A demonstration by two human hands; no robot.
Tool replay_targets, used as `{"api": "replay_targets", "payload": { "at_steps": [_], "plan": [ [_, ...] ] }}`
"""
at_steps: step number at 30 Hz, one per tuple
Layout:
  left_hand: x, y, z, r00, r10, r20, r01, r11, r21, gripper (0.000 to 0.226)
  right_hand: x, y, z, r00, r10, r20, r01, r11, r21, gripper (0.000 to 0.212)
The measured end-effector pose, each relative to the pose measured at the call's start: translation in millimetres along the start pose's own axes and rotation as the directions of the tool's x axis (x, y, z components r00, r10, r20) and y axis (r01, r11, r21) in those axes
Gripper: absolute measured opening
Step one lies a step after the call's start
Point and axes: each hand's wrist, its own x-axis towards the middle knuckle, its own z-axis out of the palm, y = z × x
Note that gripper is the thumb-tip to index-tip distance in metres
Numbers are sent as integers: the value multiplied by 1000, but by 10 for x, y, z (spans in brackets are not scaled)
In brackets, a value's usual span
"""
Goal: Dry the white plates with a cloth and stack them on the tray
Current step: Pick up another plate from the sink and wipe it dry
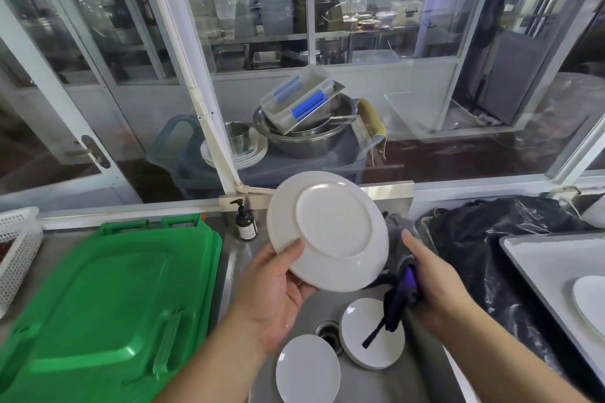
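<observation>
Holding a white plate (327, 232) by its lower rim above the sink (386, 383), the left hand (278, 298) could let it slip onto two plates (371, 334) below. The right hand (438, 281) clutches the cloth (404, 275). The tray (530, 268) lies right, past a black bag (484, 239).

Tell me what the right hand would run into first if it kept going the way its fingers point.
The right hand, gripping the dark cloth, points up and left toward the held white plate. It would probably meet that plate's right rim first, cloth leading, though depth between them is unclear from this single view.
</observation>
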Motion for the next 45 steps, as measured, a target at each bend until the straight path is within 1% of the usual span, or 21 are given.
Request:
{"api": "replay_targets", "payload": {
  "at_steps": [3,6,8,11,12,14,17,19,21,24,25,28,30,32,34,35,36,38,42,44,45],
  "plan": [
    [-8,31,-83,1000,3,5,-4,996,87,34,95,-188,-25,995,-89,-45,83,990,-112,31],
    [-6,5,-130,1000,2,-6,0,971,239,33,132,-398,54,971,-241,13,227,893,-390,14],
    [-18,-42,-113,1000,-19,19,11,943,333,30,97,-501,189,918,-368,145,384,739,-553,7],
    [-35,-65,-68,998,-20,66,-10,901,434,28,60,-521,398,768,-494,408,599,328,-730,14],
    [-31,-52,-59,997,-9,79,-28,890,455,27,49,-518,448,712,-521,470,642,212,-737,18],
    [-27,-7,-32,995,10,94,-54,877,477,25,13,-517,525,592,-546,593,730,51,-682,22],
    [-27,18,19,990,9,137,-74,875,478,22,-138,-439,655,435,-447,781,814,-175,-554,31],
    [-43,19,51,986,19,168,-98,875,474,28,-268,-337,728,344,-378,859,822,-321,-471,40],
    [-64,27,52,981,29,192,-118,877,466,35,-340,-260,752,268,-339,902,823,-406,-397,44],
    [-90,55,45,976,40,216,-135,884,448,29,-306,-295,740,168,-376,911,811,-473,-344,45],
    [-93,58,48,975,42,217,-137,884,447,25,-269,-322,739,155,-403,902,800,-485,-354,44],
    [-88,43,45,972,43,231,-140,894,426,18,-147,-451,775,212,-499,840,761,-454,-462,45],
    [-96,27,35,976,58,212,-144,898,416,23,-74,-574,789,304,-527,794,740,-393,-545,44],
    [-109,12,20,977,77,201,-156,896,415,23,-26,-718,775,514,-495,701,681,-262,-684,39],
    [-125,2,15,978,97,183,-165,902,400,27,-13,-818,723,728,-422,541,576,-53,-816,40],
    [-131,-5,16,978,107,178,-171,903,394,30,-6,-851,695,800,-374,469,529,71,-846,41],
    [-131,-13,12,978,115,176,-176,904,390,31,9,-877,671,842,-330,426,499,179,-848,42],
    [-139,-26,17,978,130,161,-183,906,382,33,60,-906,613,880,-250,404,471,338,-815,40],
    [-156,10,17,980,148,129,-182,931,316,39,167,-858,442,944,-152,294,318,665,-676,17],
    [-163,24,21,980,161,116,-189,938,292,39,238,-792,352,958,-108,266,242,800,-549,29],
    [-167,11,25,982,160,105,-183,944,275,37,250,-760,318,959,-96,265,224,830,-511,32]
  ]
}}
